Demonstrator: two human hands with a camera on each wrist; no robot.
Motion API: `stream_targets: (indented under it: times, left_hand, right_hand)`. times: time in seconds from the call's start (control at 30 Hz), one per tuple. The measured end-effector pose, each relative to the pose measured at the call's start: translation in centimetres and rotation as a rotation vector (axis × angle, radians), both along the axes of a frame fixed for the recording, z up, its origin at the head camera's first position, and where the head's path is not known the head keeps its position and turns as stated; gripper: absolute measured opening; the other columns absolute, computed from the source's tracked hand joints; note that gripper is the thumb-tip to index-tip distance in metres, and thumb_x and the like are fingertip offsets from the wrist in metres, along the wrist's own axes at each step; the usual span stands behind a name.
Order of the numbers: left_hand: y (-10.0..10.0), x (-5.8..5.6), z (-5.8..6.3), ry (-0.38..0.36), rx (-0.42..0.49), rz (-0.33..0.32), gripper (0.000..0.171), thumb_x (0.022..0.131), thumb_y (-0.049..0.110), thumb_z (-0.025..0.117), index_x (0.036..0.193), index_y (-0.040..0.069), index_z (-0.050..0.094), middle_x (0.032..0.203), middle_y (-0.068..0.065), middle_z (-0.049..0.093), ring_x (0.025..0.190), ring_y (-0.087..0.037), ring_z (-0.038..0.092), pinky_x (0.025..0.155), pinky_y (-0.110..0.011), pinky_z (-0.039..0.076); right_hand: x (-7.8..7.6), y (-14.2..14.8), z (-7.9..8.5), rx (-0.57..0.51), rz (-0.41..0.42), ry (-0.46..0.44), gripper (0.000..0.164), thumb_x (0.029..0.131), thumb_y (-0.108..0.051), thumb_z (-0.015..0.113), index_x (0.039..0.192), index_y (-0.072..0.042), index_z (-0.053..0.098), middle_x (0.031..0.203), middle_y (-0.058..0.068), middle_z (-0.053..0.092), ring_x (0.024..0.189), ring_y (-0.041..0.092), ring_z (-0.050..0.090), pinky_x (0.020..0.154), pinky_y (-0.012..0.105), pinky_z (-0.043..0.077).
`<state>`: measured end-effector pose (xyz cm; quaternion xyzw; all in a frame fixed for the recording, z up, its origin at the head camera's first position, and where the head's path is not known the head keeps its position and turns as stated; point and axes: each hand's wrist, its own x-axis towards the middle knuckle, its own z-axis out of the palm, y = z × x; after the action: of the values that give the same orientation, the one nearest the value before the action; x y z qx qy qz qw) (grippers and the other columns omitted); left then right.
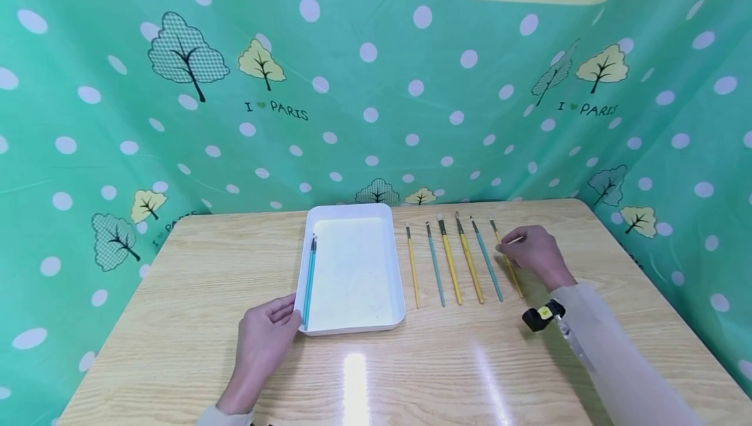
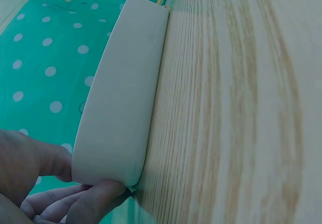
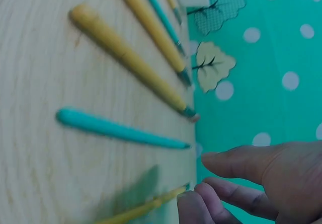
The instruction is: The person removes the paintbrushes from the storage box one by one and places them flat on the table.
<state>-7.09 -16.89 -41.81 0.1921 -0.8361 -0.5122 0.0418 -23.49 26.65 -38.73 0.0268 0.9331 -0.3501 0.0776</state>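
In the head view, my left hand (image 1: 267,334) grips the near left corner of a white tray (image 1: 355,276). Its thumb and fingers (image 2: 98,201) pinch that corner in the left wrist view. Two teal paintbrushes (image 1: 310,276) lie side by side along the tray's left wall. My right hand (image 1: 536,253) is over a thin yellow paintbrush (image 1: 515,279), the rightmost in a row on the table. In the right wrist view, a gap shows between thumb and fingers, and the yellow brush (image 3: 146,207) lies beside the fingertips; contact is unclear.
Between tray and right hand lie more paintbrushes, yellow ones (image 1: 450,259) and teal ones (image 1: 486,259), handles toward me. The wooden table (image 1: 223,263) has a green dotted cloth (image 1: 346,87) behind it and at both sides.
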Motion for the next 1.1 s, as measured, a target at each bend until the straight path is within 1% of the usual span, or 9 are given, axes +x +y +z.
stream_targets:
  times: [0.17,0.33,0.43,0.53,0.67,0.77,0.83,0.97,1.1]
  left_hand:
    - [0.0,0.0,0.0,0.003,0.006,0.000,0.037,0.095,0.009,0.062,0.130,-0.003,0.065,0.124,-0.025,0.071,0.116,-0.036,0.070,0.087,-0.029,0.064]
    - [-0.1,0.0,0.1,0.008,0.005,0.001,0.038,0.095,0.009,0.062,0.130,-0.004,0.065,0.124,-0.025,0.070,0.116,-0.036,0.070,0.087,-0.028,0.064]
    - [-0.1,-0.1,0.1,0.010,0.004,0.001,0.038,0.095,0.009,0.062,0.130,-0.004,0.065,0.124,-0.025,0.071,0.116,-0.036,0.071,0.087,-0.028,0.064]
    - [-0.1,-0.1,0.1,0.012,0.004,0.001,0.037,0.095,0.009,0.062,0.130,-0.003,0.065,0.124,-0.025,0.071,0.116,-0.036,0.071,0.087,-0.028,0.064]
    - [-0.2,0.0,0.2,0.006,0.002,0.000,0.038,0.095,0.009,0.062,0.130,-0.003,0.065,0.124,-0.024,0.071,0.116,-0.036,0.070,0.088,-0.028,0.064]
    - [-0.2,0.0,0.1,0.001,0.005,-0.001,0.038,0.095,0.009,0.063,0.131,-0.002,0.065,0.125,-0.024,0.071,0.117,-0.036,0.071,0.088,-0.028,0.064]
    - [-0.2,0.0,0.0,0.001,0.009,0.000,0.038,0.094,0.009,0.063,0.131,-0.002,0.065,0.125,-0.024,0.071,0.116,-0.036,0.071,0.088,-0.028,0.064]
    - [-0.1,0.0,-0.2,0.002,0.005,0.002,0.038,0.094,0.009,0.063,0.130,-0.002,0.065,0.124,-0.024,0.071,0.116,-0.035,0.071,0.087,-0.028,0.064]
    - [-0.1,0.0,-0.2,0.001,0.004,0.004,0.037,0.094,0.009,0.063,0.130,-0.002,0.065,0.124,-0.024,0.071,0.115,-0.035,0.071,0.087,-0.028,0.064]
  right_hand:
    - [0.2,-1.6,1.1,-0.068,0.017,-0.010,0.032,0.096,-0.023,0.068,0.118,0.002,0.068,0.098,0.020,0.073,0.080,0.028,0.071,0.069,0.038,0.062]
    - [0.2,-3.1,1.8,-0.163,0.051,-0.045,0.034,0.098,-0.022,0.066,0.122,0.003,0.067,0.118,0.024,0.069,0.099,0.034,0.072,0.087,0.042,0.066]
    - [0.1,-4.0,2.1,-0.216,0.056,-0.071,0.034,0.099,-0.019,0.065,0.124,0.003,0.065,0.124,0.025,0.067,0.106,0.036,0.071,0.093,0.043,0.065]
    - [0.0,-4.9,2.3,-0.257,0.053,-0.096,0.033,0.099,-0.017,0.066,0.125,0.003,0.065,0.122,0.023,0.068,0.105,0.033,0.072,0.095,0.044,0.064]
    - [-0.3,-5.8,2.2,-0.339,0.080,-0.119,0.033,0.098,-0.014,0.067,0.125,0.005,0.064,0.121,0.023,0.069,0.102,0.029,0.073,0.098,0.046,0.063]
    - [-0.4,-6.5,2.1,-0.409,0.104,-0.132,0.035,0.098,-0.011,0.067,0.126,0.008,0.062,0.124,0.026,0.068,0.103,0.028,0.073,0.100,0.047,0.062]
    - [-0.5,-7.1,2.1,-0.424,0.106,-0.143,0.035,0.097,-0.011,0.067,0.126,0.008,0.062,0.125,0.027,0.068,0.102,0.026,0.073,0.100,0.046,0.062]
    - [-0.5,-8.6,2.1,-0.450,0.113,-0.160,0.034,0.098,-0.009,0.067,0.127,0.009,0.062,0.125,0.028,0.067,0.102,0.027,0.074,0.101,0.046,0.061]
    - [-0.4,-10.0,2.3,-0.468,0.123,-0.167,0.033,0.097,-0.006,0.067,0.125,0.010,0.063,0.123,0.028,0.069,0.105,0.032,0.074,0.102,0.047,0.060]
